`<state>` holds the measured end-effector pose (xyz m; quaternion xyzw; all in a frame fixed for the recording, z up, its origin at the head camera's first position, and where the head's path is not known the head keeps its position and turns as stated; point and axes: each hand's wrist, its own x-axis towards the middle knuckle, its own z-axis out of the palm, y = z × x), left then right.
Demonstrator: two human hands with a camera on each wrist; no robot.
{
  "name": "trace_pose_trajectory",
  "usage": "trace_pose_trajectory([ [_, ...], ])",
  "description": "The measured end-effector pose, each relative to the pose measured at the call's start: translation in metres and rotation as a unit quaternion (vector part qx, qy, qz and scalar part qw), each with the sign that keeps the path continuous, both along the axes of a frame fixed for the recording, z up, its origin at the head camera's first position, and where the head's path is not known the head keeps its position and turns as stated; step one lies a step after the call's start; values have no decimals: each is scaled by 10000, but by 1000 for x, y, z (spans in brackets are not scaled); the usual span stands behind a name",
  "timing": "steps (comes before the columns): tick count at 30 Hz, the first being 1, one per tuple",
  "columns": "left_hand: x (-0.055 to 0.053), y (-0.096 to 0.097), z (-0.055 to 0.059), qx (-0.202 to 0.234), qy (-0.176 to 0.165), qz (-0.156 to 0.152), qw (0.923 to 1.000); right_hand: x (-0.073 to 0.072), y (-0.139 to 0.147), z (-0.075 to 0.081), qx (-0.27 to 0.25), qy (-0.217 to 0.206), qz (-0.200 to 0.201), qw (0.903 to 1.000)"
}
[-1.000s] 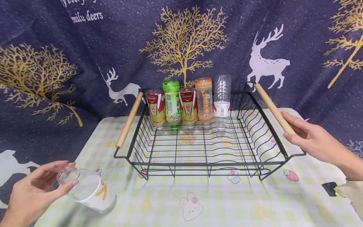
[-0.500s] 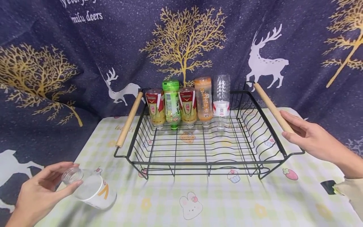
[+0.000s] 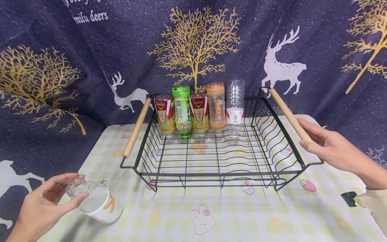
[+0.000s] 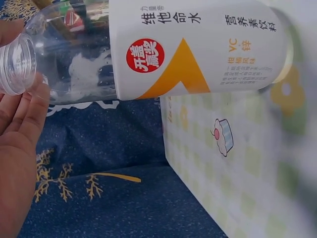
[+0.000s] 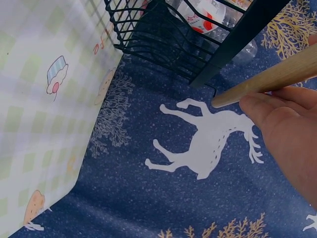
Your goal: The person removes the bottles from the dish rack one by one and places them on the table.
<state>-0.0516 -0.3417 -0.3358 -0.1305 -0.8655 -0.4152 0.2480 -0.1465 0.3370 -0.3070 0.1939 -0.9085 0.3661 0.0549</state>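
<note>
At the table's left front, my left hand [image 3: 45, 205] grips the neck of a clear, uncapped plastic bottle [image 3: 101, 205] with thumb and fingers. Its white label [image 4: 198, 49] carries an orange V and a red round mark. The bottle's base is at the checked tablecloth. My right hand [image 3: 335, 144] holds the right wooden handle [image 3: 288, 112] of a black wire basket [image 3: 217, 174], thumb near the handle's front end. In the right wrist view, the thumb [image 5: 255, 106] lies along the wooden bar's lower edge.
Several bottles stand upside down along the basket's back: red-and-gold ones [image 3: 164, 116], a green one [image 3: 182, 112], an orange one [image 3: 216, 106] and a clear one [image 3: 235, 116]. The basket's left handle [image 3: 136, 127] faces my left hand. A dark deer-print cloth [image 3: 121, 30] hangs behind the table.
My left hand shifted slightly right with the bottle during the first half second, then stayed nearly still. The right hand keeps its hold on the handle.
</note>
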Motion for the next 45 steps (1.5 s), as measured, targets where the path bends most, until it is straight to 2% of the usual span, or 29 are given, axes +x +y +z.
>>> trace_pose_trajectory([
  [4, 0, 1, 2, -102, -26, -204, 9997, 0, 0, 1, 59, 3, -42, 10000],
  [8, 0, 1, 3, -317, -11, -238, 9992, -1, 0, 1, 66, -70, -56, 9999],
  [28, -7, -2, 3, -335, 16, 77, 9994, 0, -1, 2, 151, -168, -209, 9995],
  [38, -10, -4, 1, -376, 2, -46, 9993, -1, -2, 4, 187, -205, -284, 9992],
  [45, -12, -2, 7, -511, 57, -71, 9986, 0, -1, 3, 205, -242, -268, 9991],
])
